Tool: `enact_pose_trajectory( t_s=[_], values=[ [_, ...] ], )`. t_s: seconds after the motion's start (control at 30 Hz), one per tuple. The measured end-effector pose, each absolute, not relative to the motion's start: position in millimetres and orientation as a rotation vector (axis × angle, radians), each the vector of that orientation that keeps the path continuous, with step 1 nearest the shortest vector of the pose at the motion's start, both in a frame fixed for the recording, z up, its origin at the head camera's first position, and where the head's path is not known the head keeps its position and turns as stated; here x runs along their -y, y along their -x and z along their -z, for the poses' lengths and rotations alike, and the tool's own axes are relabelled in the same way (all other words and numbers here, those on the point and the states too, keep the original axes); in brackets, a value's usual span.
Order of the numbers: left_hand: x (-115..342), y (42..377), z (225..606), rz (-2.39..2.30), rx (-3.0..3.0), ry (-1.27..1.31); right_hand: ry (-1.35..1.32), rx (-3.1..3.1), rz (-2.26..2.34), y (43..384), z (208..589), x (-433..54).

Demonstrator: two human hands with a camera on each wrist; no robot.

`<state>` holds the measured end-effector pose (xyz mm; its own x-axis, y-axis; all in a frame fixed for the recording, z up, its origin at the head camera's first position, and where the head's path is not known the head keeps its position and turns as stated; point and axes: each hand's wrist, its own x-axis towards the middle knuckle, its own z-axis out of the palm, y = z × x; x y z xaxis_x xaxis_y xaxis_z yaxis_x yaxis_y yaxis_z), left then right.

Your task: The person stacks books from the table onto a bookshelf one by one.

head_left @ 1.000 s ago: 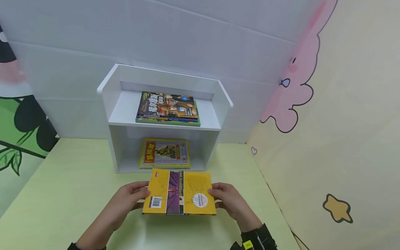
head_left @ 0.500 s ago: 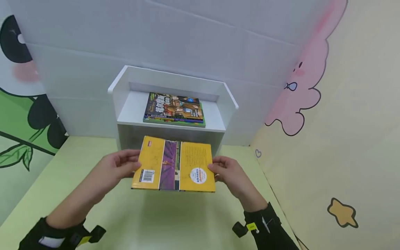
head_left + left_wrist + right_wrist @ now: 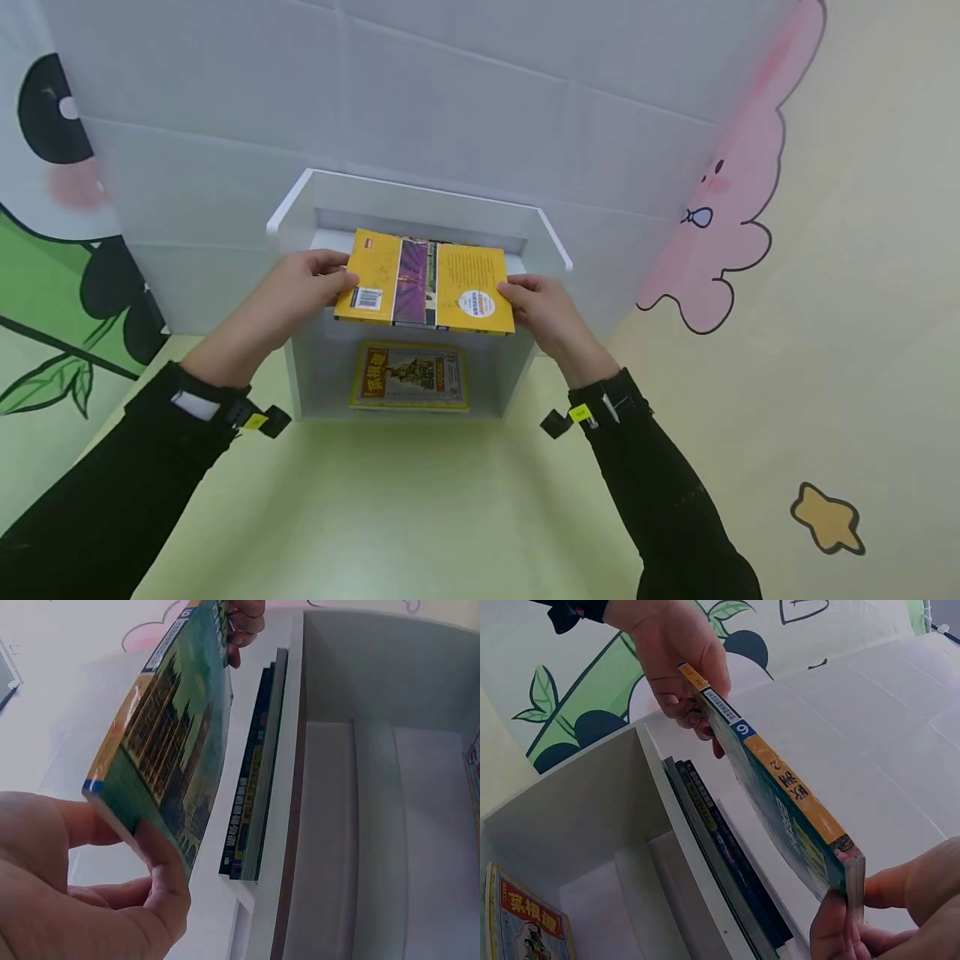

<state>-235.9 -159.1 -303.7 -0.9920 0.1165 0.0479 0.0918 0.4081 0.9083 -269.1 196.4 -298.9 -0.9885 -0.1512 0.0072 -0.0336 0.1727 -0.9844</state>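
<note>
A yellow book (image 3: 471, 279) with a purple picture band is held level between both hands, in front of and above the upper shelf. My left hand (image 3: 306, 287) pinches its left end, thumb on top and fingers beneath. Its right end is pinched by my right hand (image 3: 546, 310). Both wrist views show a gap between the yellow book and a stack of books (image 3: 251, 772) on the upper board; in the head view the yellow book hides that stack. The underside carries a green picture of a building (image 3: 169, 727).
The white two-tier shelf (image 3: 300, 367) stands on a pale green table (image 3: 405, 500) against a white wall. On its lower level lies a book with a yellow border (image 3: 410, 377). Side panels rise at both ends of the upper level. A painted wall (image 3: 750, 400) is at right.
Both hands have carried the yellow book forward and up, from in front of the lower level to the upper level. The lower book, covered half a second ago, shows again.
</note>
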Motion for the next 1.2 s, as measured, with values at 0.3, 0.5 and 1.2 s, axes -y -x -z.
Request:
enact_pose_trajectory(
  t_s=[0.3,0.5,1.2],
  values=[
    [146,275,289,-1.661,-2.736,-0.07,0.124,-2.414,1.933,312,287,-180],
    [143,297,287,-1.601,-2.783,-0.004,0.083,-2.457,1.918,336,289,-173],
    [144,303,301,-1.423,-2.832,0.014,-0.002,-2.635,1.652,347,299,-164]
  ],
)
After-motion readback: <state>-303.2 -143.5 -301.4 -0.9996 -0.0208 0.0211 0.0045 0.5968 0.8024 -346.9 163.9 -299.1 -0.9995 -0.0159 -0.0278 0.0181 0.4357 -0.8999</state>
